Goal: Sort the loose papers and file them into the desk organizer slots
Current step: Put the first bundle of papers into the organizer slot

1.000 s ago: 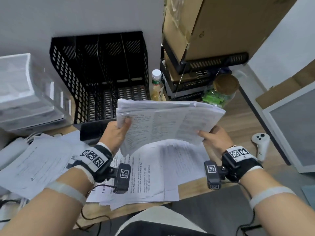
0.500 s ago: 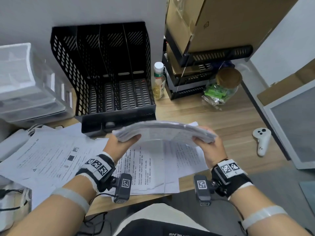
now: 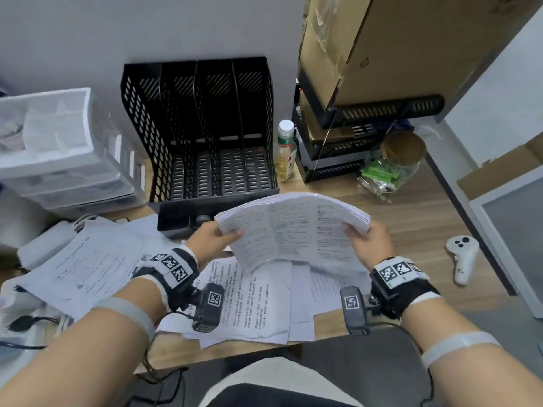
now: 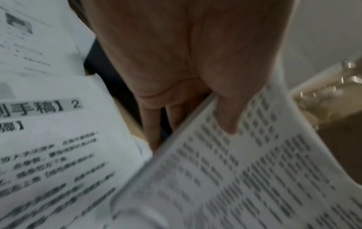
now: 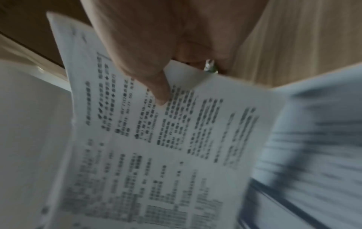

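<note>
While both hands, left hand [image 3: 210, 240] and right hand [image 3: 371, 245], pinch the paper stack [image 3: 293, 227], square its edges before sliding it upright into an organizer [image 3: 205, 142] slot.

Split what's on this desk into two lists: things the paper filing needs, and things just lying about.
For the job:
- paper stack, held by left hand and right hand
- loose sheets on the desk
- black desk organizer, slots empty

Lying about:
- drink bottle
- cork-lidded jar
- white controller
- cardboard boxes
- clear drawer unit

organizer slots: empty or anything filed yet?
Empty. All four slots of the black organizer show bare slatted floor; the paper stack is in both hands, above the desk.
</note>
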Demonstrator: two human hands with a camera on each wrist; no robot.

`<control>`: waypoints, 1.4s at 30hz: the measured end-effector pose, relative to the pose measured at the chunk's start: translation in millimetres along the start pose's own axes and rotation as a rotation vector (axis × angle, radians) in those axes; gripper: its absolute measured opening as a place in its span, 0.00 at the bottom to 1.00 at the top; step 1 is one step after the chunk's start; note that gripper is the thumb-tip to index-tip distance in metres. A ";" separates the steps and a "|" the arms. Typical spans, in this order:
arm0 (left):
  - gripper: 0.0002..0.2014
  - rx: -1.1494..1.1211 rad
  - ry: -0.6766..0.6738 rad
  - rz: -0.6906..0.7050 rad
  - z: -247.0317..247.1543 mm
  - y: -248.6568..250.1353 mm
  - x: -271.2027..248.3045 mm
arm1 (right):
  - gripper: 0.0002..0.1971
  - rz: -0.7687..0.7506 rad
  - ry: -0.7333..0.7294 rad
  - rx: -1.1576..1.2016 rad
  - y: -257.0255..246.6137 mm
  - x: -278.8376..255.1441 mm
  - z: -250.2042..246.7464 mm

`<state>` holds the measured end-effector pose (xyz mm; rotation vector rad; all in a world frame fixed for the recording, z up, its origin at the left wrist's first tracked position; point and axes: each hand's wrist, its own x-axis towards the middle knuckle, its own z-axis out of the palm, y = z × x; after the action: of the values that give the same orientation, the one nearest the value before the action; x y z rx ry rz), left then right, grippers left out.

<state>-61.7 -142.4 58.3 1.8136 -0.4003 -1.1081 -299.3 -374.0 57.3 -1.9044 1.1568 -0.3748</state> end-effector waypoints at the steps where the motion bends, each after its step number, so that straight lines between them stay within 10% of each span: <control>1: 0.08 0.010 -0.040 -0.026 -6.0 7.8 -3.1 | 0.12 -0.083 0.023 -0.030 -10.5 6.8 -6.6; 7: 0.11 0.273 -0.128 0.031 -28.0 39.2 -23.6 | 0.12 -0.615 -0.096 -0.213 -110.2 33.4 -28.6; 13: 0.14 0.250 0.073 0.118 -24.9 42.7 -47.4 | 0.08 -0.839 -0.171 -0.252 -202.7 43.7 -13.2; 17: 0.08 -0.018 0.272 0.144 -26.0 38.8 -66.4 | 0.38 -0.440 0.111 -0.087 -221.4 36.3 25.6; 21: 0.10 0.011 0.428 0.165 -32.2 34.5 -78.5 | 0.61 -0.103 -0.690 0.154 -235.5 2.7 73.5; 25: 0.16 0.148 0.478 0.347 -37.2 37.1 -83.1 | 0.56 -0.146 -0.831 0.192 -270.6 -23.0 107.0; 29: 0.43 0.353 0.549 0.455 -60.0 34.0 -68.8 | 0.19 -0.137 -0.652 0.244 -309.1 -10.8 133.7; 42: 0.52 0.324 0.402 0.257 -136.7 29.9 20.5 | 0.12 -0.137 -0.592 0.089 -375.1 37.6 196.3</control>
<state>67.3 -96.3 93.3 2.1378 -0.5745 -0.5039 59.6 -227.3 231.2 -1.8413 0.6089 0.0708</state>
